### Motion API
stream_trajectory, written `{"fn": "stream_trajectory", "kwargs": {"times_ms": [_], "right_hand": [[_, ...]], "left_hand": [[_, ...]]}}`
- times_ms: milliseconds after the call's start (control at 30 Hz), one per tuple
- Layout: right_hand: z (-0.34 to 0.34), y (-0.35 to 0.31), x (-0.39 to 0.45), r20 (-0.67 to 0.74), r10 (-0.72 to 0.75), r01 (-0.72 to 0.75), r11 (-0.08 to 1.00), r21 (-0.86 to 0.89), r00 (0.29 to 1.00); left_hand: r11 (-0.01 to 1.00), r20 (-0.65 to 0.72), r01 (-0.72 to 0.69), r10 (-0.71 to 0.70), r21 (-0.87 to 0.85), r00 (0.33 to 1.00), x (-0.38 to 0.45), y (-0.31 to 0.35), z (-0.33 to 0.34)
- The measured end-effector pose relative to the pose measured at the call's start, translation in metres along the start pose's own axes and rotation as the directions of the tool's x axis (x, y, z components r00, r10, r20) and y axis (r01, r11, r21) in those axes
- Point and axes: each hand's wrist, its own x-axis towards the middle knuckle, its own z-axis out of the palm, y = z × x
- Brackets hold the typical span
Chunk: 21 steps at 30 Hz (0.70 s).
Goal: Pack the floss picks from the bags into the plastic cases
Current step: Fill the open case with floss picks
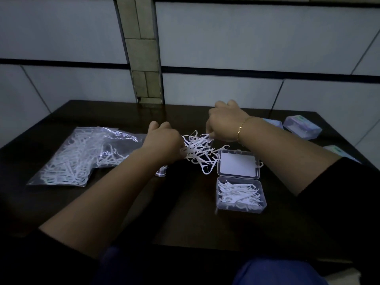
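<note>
A loose pile of white floss picks (200, 150) lies on the dark table (185, 212) between my hands. My left hand (164, 140) grips picks at the pile's left edge, fingers curled. My right hand (224, 120) pinches picks at the pile's upper right. A clear plastic bag (82, 153) with many floss picks lies flat to the left. An open clear plastic case (240, 194) sits right of centre, its tray partly filled with picks and its lid (238, 164) folded back flat.
Closed plastic cases (302, 126) rest at the table's far right, another (341, 153) partly hidden behind my right arm. A tiled wall (246, 38) rises directly behind the table's far edge.
</note>
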Motion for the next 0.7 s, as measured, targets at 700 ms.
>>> {"fn": "stream_trajectory", "kwargs": {"times_ms": [700], "right_hand": [[-0.018,0.053,-0.097,0.146,0.289,-0.310,0.678,0.667,0.946]], "left_hand": [[0.914,-0.039,0.112,-0.138,-0.391,0.990,0.002,0.010,-0.026]]}}
